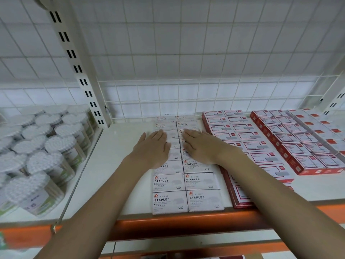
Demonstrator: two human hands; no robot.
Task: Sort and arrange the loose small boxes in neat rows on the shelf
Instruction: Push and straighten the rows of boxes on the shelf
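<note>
Staples boxes (187,163) are lying in two neat columns on the white shelf (119,165). The left hand (153,148) and right hand (199,146), both forearms reaching forward, are resting palm-down with straight fingers on the middle boxes, grasping nothing.

A stationery shop: staple boxes (169,201) in rows on a wire-backed display shelf (128,165) with an orange front edge.
</note>
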